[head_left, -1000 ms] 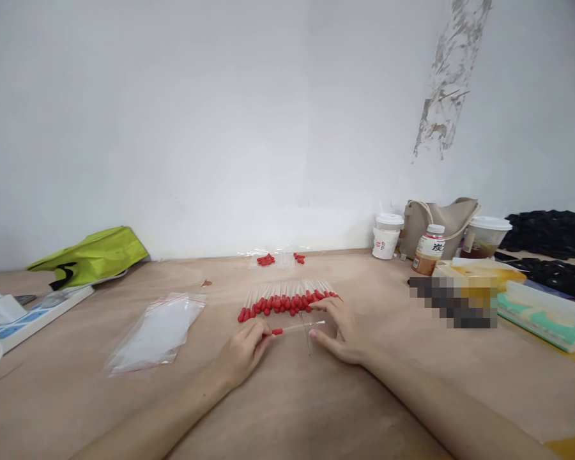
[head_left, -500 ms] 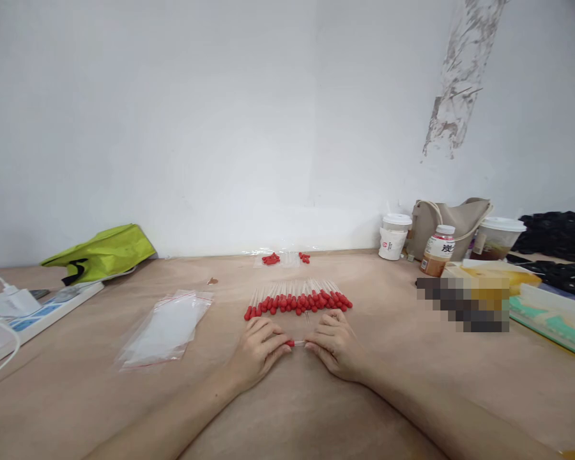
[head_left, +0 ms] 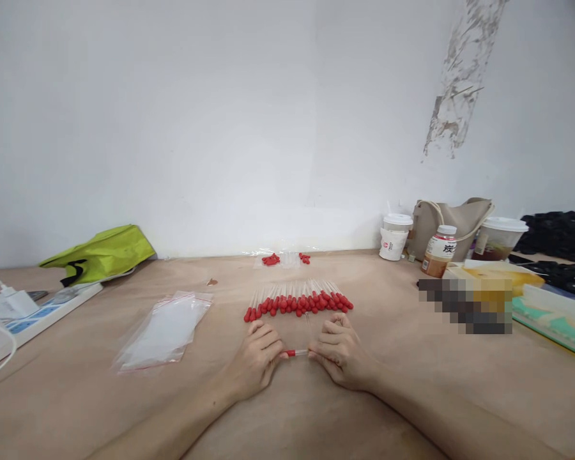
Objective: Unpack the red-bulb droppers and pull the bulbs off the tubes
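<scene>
Cannot see the outer end of the red bulb [head_left: 291, 352], covered by the left hand [head_left: 259, 358], nor the far end of the clear tube [head_left: 302, 352], covered by the right hand [head_left: 339, 351]; cannot count the red-ended droppers [head_left: 297, 303], small and overlapping; cannot identify the dark thing [head_left: 464, 310] under blocky blurring; can see only part of the beige bag [head_left: 462, 217] behind the bottle [head_left: 439, 255]; lose the power strip [head_left: 52, 313] at the left edge, the black mesh [head_left: 556, 235] at the right
</scene>
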